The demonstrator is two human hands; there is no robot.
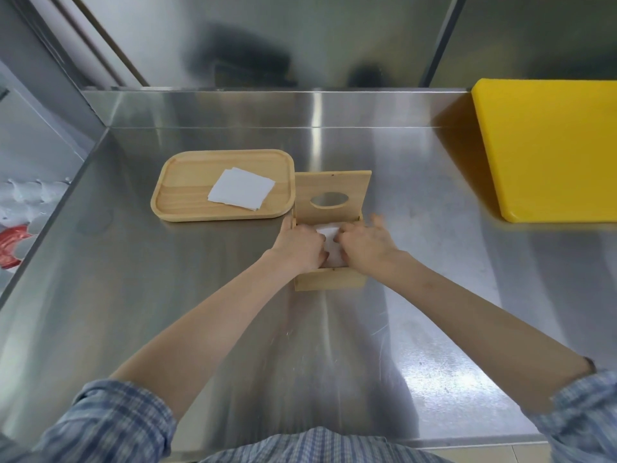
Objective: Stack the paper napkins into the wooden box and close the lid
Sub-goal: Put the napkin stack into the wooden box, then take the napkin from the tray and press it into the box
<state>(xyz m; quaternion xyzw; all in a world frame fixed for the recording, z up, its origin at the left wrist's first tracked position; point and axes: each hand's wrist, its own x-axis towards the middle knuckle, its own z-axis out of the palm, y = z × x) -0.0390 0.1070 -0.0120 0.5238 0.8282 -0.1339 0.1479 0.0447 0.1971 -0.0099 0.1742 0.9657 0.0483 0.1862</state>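
Note:
A wooden box [329, 281] stands mid-table with its lid [334, 185] swung up and back; the lid has an oval hole. White paper napkins [330, 240] lie inside the box, partly hidden. My left hand [298, 247] and my right hand [365, 247] are both down in the box, fingers pressed on those napkins. Whether the fingers pinch the napkins or only rest on them is unclear. A small pile of white napkins [241, 189] lies on a wooden tray [187, 185] to the left of the box.
The steel table [200, 295] has a raised back edge and a drop on its left side. A yellow cutting board [547, 148] lies at the back right. Red and white items [13, 245] sit below the table's left edge.

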